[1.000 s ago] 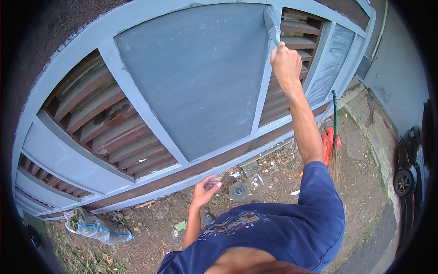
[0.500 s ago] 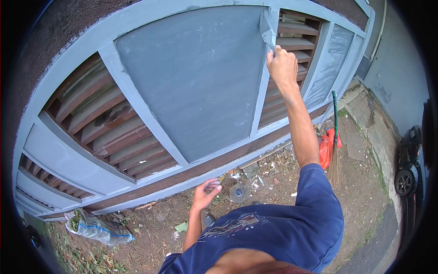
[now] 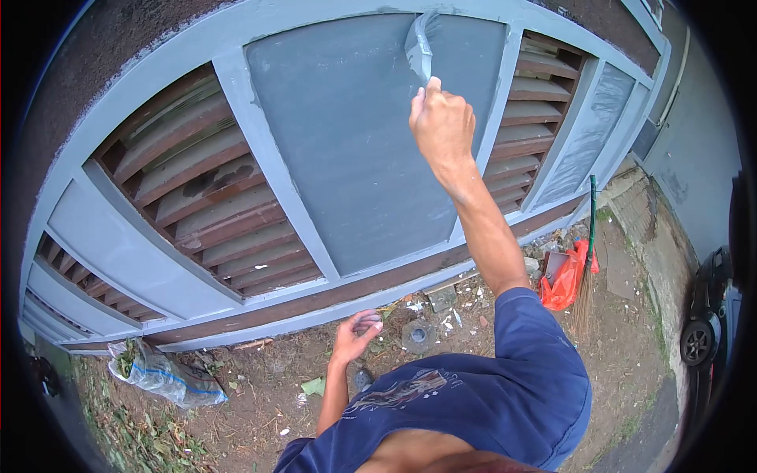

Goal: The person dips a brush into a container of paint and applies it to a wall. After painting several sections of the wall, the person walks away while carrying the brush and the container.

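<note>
My right hand is closed around the handle of a paintbrush, whose broad head is coated in pale grey paint. The bristles rest against the top of a dark grey wall panel, near its light grey frame. Down by my waist, my left hand hangs with its fingers loosely curled and the thumb apart; no object shows in it. On the ground beside it is a round grey object with a darker centre.
Brown louvred slats flank the panel. A red plastic bag and a broom with a green handle are at the right. A clear sack lies at the left. A dark car stands far right, and debris litters the soil.
My right hand has moved left with the paintbrush, from the panel's right-hand frame to the upper part of the panel. My left hand has hardly moved. The view has shifted slightly.
</note>
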Demonstrator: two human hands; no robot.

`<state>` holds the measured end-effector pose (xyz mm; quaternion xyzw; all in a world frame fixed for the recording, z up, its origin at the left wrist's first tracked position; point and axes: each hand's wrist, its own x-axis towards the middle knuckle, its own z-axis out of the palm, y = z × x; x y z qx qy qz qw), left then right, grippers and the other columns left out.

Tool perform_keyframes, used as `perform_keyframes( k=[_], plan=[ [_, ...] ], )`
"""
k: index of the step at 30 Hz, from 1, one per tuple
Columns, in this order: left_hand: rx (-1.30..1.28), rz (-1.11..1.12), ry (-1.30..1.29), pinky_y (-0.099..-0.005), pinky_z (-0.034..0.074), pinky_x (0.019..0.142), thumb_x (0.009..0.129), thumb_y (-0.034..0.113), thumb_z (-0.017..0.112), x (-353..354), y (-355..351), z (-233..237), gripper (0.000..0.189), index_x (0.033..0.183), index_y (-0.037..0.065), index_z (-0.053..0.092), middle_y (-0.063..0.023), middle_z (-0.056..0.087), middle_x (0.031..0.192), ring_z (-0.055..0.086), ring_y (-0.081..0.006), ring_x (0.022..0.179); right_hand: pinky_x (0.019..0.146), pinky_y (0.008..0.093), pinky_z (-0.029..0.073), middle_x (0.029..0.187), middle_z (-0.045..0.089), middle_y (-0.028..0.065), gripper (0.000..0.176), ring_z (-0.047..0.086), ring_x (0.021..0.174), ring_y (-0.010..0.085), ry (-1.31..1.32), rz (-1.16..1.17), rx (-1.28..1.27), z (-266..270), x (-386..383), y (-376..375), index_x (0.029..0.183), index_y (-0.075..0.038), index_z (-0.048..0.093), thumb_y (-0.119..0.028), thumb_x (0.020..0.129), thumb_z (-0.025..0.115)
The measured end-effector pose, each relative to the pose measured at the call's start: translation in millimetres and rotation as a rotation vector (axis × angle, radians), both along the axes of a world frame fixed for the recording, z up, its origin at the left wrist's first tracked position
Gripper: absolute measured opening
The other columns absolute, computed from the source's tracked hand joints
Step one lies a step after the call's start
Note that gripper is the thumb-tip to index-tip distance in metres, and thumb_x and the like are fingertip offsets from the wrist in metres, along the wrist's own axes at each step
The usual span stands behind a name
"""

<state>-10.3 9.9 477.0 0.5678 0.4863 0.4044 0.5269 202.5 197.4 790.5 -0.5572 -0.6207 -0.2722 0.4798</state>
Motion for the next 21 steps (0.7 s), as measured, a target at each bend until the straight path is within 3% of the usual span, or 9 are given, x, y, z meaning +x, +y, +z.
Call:
perform_keyframes(
  k=[9,11,18,21],
  plan=[
    [0.005,0.016,0.020,-0.0306,0.050,0.088,0.085,0.016,0.072,-31,-7,-1,0.039,0.118,0.001,0.059,-0.0095,0.068,0.106,0.063,-0.0147,0.095,0.043,0.0415,0.048,0.055,0.056,0.0118,0.014,0.061,0.049,0.0319,-0.216,0.257,0.018,-6,-115,-19,0.081,0.001,0.056,-0.012,0.086,0.060],
    [0.002,0.042,-0.017,-0.0307,0.050,0.087,0.083,0.021,0.074,-39,-9,-2,0.043,0.118,0.000,0.060,-0.0091,0.068,0.104,0.063,-0.0147,0.094,0.043,0.0413,0.047,0.055,0.055,0.0115,0.013,0.060,0.048,0.0311,-0.236,0.296,0.003,-5,-124,-20,0.083,0.001,0.056,-0.012,0.086,0.061],
    [-0.016,0.066,0.001,-0.0313,0.051,0.085,0.082,0.025,0.075,-51,-7,-5,0.047,0.119,0.001,0.060,-0.0091,0.069,0.102,0.064,-0.0151,0.092,0.043,0.0393,0.042,0.055,0.055,0.0109,0.017,0.054,0.045,0.0289,-0.321,0.428,0.016,-1,-79,-17,0.096,-0.002,0.059,-0.012,0.084,0.065],
    [0.016,0.045,0.055,-0.0300,0.051,0.085,0.084,0.019,0.073,-45,-3,-9,0.043,0.120,0.000,0.059,-0.0100,0.068,0.104,0.064,-0.0149,0.092,0.044,0.0401,0.043,0.055,0.055,0.0114,0.013,0.056,0.047,0.0298,-0.299,0.462,-0.024,-5,-75,-17,0.089,-0.001,0.059,-0.012,0.084,0.064]
  ],
)
